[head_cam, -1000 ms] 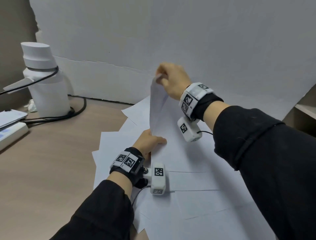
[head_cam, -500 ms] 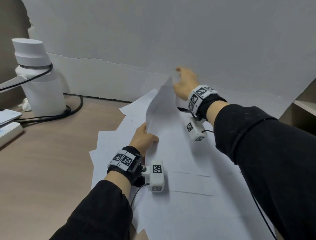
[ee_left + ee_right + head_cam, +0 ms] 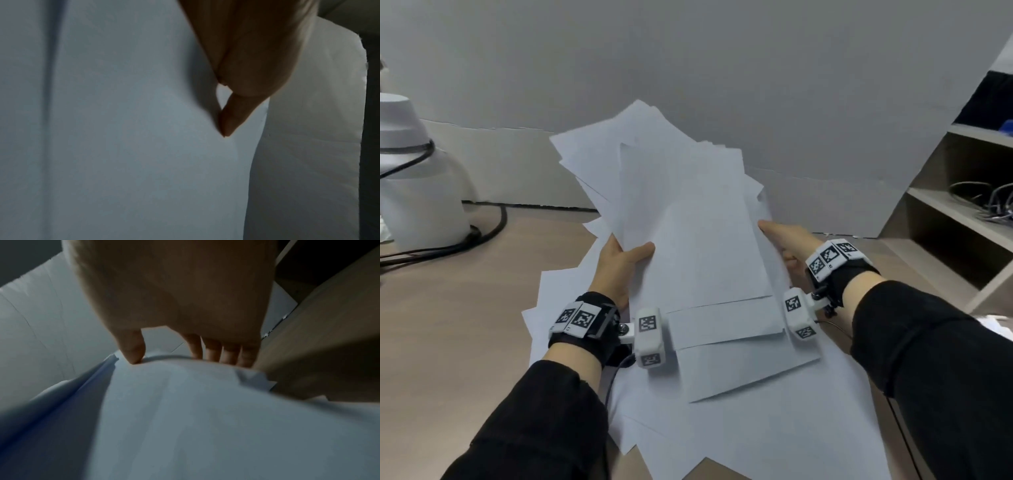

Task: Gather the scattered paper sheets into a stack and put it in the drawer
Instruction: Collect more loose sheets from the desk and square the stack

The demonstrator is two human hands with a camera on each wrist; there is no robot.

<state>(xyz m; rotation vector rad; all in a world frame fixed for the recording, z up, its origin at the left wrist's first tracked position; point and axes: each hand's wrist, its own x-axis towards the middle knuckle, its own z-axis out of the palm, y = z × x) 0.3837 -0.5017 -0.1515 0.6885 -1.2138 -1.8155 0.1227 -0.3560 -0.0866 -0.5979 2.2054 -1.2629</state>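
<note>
The person has a loose bundle of paper sheets (image 3: pixel 688 219) lifted off the desk (image 3: pixel 448 325) and tipped up toward the wall. The left hand (image 3: pixel 616 270) grips the bundle's left edge, thumb across the front and fingers behind. The right hand (image 3: pixel 787 246) clasps the right edge; the right wrist view shows its thumb (image 3: pixel 131 352) and fingers curled onto the paper's rim.

The bundle is far from square: its top corners fan out in several directions and the lower edges step down unevenly. More loose sheets (image 3: pixel 739 428) lie flat on the desk underneath, spreading toward the person. No drawer is in sight, so that part looks some way off.

To do this step well, I'd slacken both grips a little and tap the bottom edge on the desk so the sheets slide level, then squeeze the sides in. Pinching hard now would likely crease the corners.

For room, bare desk opens to the left. A white appliance (image 3: pixel 410 192) with a black cable (image 3: pixel 489 233) stands at the far left, the wall panel (image 3: pixel 722 68) is close behind the fanned corners, and a shelf unit (image 3: pixel 955 219) crowds the right.
</note>
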